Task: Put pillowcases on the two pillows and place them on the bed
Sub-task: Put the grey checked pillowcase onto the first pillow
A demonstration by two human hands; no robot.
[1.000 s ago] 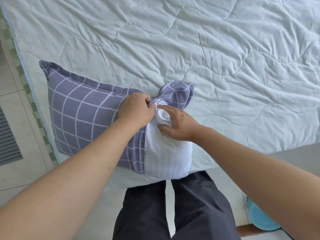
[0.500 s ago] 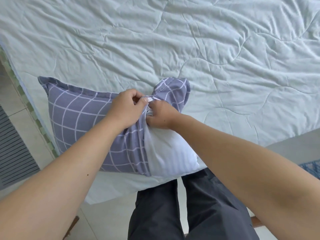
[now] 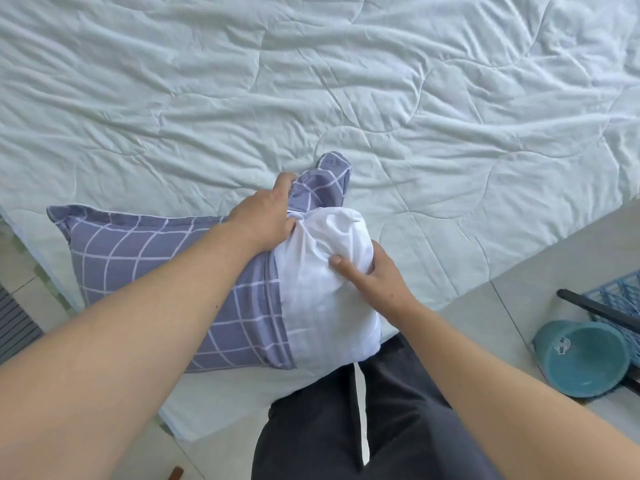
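Note:
A white pillow (image 3: 329, 299) lies at the near edge of the bed (image 3: 346, 81), its left part inside a purple pillowcase with white grid lines (image 3: 145, 265). The pillow's right end sticks out bare. My left hand (image 3: 266, 211) grips the bunched open edge of the pillowcase at the pillow's far corner, where a flap of the case stands up. My right hand (image 3: 372, 271) clasps the bare white end of the pillow from the right, thumb pressed into it. Only one pillow is in view.
A pale green quilted cover spreads over the bed. On the tiled floor at the right stand a teal bucket (image 3: 581, 358) and a blue basket (image 3: 620, 299). My dark trousers (image 3: 363, 427) are at the bed's edge. A grey slatted grille (image 3: 14, 320) lies at the left.
My right hand has moved from the pillow's far corner down to its bare right end. The left hand keeps its hold on the pillowcase edge. The view has shifted right, showing the bucket.

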